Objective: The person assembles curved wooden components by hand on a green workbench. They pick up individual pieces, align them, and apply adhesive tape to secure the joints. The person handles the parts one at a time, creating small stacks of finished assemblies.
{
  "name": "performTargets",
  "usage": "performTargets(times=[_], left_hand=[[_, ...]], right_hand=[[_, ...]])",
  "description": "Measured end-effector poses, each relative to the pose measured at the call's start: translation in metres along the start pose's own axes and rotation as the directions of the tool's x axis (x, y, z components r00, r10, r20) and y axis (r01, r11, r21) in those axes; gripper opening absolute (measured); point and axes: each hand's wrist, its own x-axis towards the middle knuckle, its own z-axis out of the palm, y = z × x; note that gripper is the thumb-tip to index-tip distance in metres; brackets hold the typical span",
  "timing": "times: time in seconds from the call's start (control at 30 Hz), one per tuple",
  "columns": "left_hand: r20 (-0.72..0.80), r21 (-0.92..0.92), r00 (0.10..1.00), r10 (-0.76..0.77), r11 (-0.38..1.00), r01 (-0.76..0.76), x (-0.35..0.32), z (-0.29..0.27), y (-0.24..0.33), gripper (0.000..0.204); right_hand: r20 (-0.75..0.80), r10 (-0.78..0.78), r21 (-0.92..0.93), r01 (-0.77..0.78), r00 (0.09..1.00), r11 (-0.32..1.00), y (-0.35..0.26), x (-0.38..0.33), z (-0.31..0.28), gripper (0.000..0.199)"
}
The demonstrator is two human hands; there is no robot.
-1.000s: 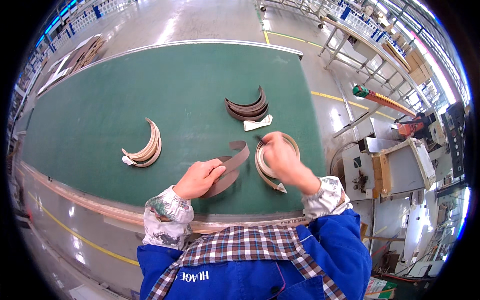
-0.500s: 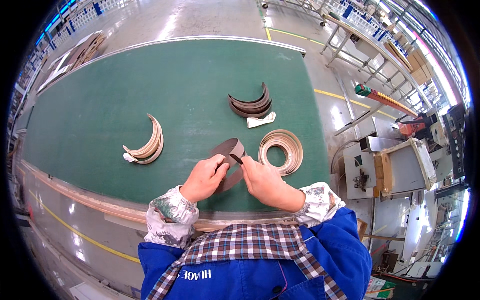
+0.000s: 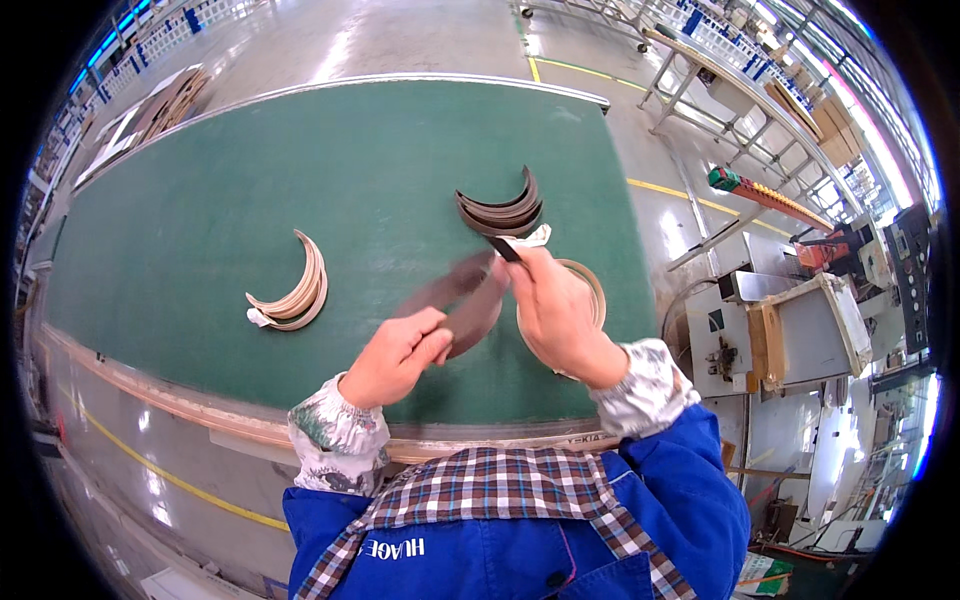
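Between my hands is a coil of dark brown edge banding [image 3: 478, 318], raised above the green table and blurred by motion. My left hand [image 3: 400, 355] pinches the coil's near left side between thumb and fingers. Farther up and to the right, my right hand [image 3: 560, 310] is closed on the strip, and its dark end stands out past the fingers. Under and behind my right hand lies a pale beige coil [image 3: 598, 300], partly hidden by it. Just beyond sit a crescent-shaped bundle of dark brown strips [image 3: 505, 212] and a crumpled white piece [image 3: 538, 237], partly covered.
A crescent-shaped bundle of beige strips [image 3: 305, 290] with a white scrap [image 3: 257, 317] lies on the left of the green table [image 3: 200, 200]. Off the table's right side stand a metal-framed rack [image 3: 740, 110] and machinery [image 3: 800, 330].
My right hand has moved up and right with the strip's end, now covering much of the beige coil. My left hand has shifted slightly left and down, and the brown loop has widened.
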Motion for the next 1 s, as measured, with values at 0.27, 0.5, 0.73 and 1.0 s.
performTargets(times=[0.27, 0.5, 0.73, 1.0], left_hand=[[0.106, -0.309, 0.985, 0.138, 0.946, -0.1, -0.007, -0.001, -0.006, 0.023], [-0.034, -0.223, 0.972, 0.234, 0.946, -0.236, -0.005, 0.006, -0.011, 0.014], [-0.276, 0.177, 0.953, 0.128, 0.981, -0.081, -0.005, -0.005, -0.006, 0.022], [-0.501, 0.501, 0.852, 0.15, 0.853, 0.144, 0.004, 0.003, -0.018, 0.028]], right_hand=[[0.443, 0.242, 0.453, -0.448, 0.863, 0.77, 0.011, 0.0, 0.045, 0.02], [0.419, 0.145, 0.349, -0.306, 0.896, 0.886, -0.005, -0.013, 0.06, 0.022], [0.132, 0.111, 0.027, -0.116, 0.985, 0.993, 0.018, 0.023, 0.054, 0.016], [0.514, -0.257, 0.192, 0.182, 0.818, 0.964, 0.044, 0.039, 0.011, 0.032]])
